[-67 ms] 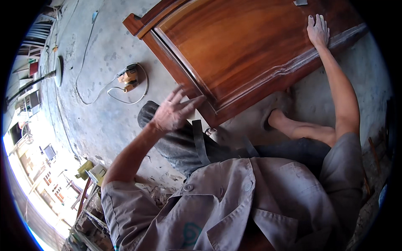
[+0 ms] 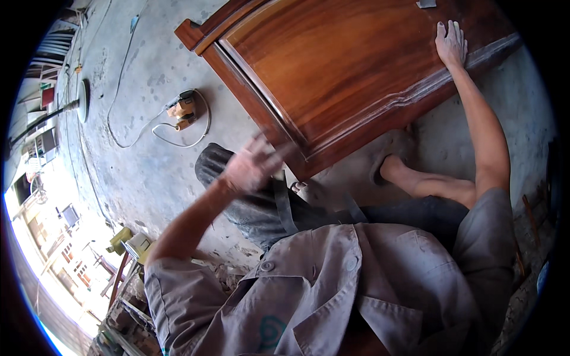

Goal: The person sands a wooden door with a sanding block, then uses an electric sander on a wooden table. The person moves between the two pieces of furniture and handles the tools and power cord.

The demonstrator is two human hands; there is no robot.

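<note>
- Fingers of the right hand (image 2: 450,44) lie flat and close together, palm down, on the upper edge of a varnished wooden panel (image 2: 350,71), at about one o'clock in the view.
- Fingers of the left hand (image 2: 252,166) are loosely spread and blurred with motion; they pinch nothing. This hand hangs just off the panel's lower corner, near nine o'clock from the picture's middle.
- Reddish-brown and glossy, the panel has a raised moulded frame and lies tilted on the grey concrete floor (image 2: 148,172), filling the twelve o'clock part of the view. Its lower edge sits just beyond the person's sandalled foot (image 2: 389,160) and bent knee.
- An orange power tool (image 2: 183,111) with a looped white cord rests on the floor at about ten o'clock, well apart from both hands.
- The person, in a grey shirt (image 2: 332,291) and dark trousers, crouches at six o'clock.
- Judged from the pose, the work is steadying or checking the panel by hand. To do it well, the right palm should stay flat on the frame so the board does not slide, and the left hand should meet the corner moulding gently, on the solid frame rather than the glossy centre.
- Compared with the frame a moment before, the right hand has not shifted. The left hand was sharper then, fingers fanned wide against the corner; now it has pulled slightly away and blurred.
</note>
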